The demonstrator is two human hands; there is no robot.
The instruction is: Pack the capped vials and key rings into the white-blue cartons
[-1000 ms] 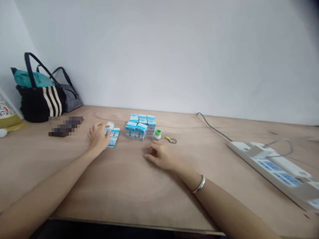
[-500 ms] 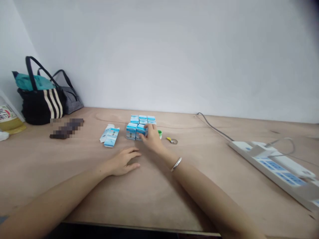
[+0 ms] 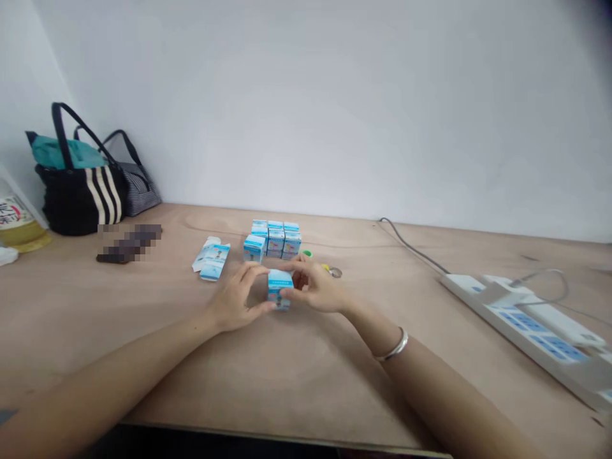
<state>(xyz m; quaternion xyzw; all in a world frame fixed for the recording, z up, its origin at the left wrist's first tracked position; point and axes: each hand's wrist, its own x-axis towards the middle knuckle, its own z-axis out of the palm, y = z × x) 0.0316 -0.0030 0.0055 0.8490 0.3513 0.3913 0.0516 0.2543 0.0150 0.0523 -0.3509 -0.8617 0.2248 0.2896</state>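
A small blue-and-white carton (image 3: 280, 292) is between my two hands near the middle of the table. My right hand (image 3: 318, 288) grips its right side, thumb on the front and fingers at the top edge and behind. On the left, my left hand (image 3: 236, 298) has its thumb and fingertips against the same carton's edges. Behind it stands a cluster of matching cartons (image 3: 276, 241), with one carton (image 3: 253, 248) at the front left of the group. Flattened cartons (image 3: 213, 261) lie to the left.
A green tape roll (image 3: 306, 254) and a yellow-ended ring-like item (image 3: 335, 271) lie behind my right hand. A power strip (image 3: 526, 331) with its cable (image 3: 414, 245) is at right. Bags (image 3: 81, 197), a bottle (image 3: 19, 223) and a blurred dark object (image 3: 129, 245) are at left.
My right hand has drawn one carton from the front row toward me. It now sits between both hands, and my left hand touches it.
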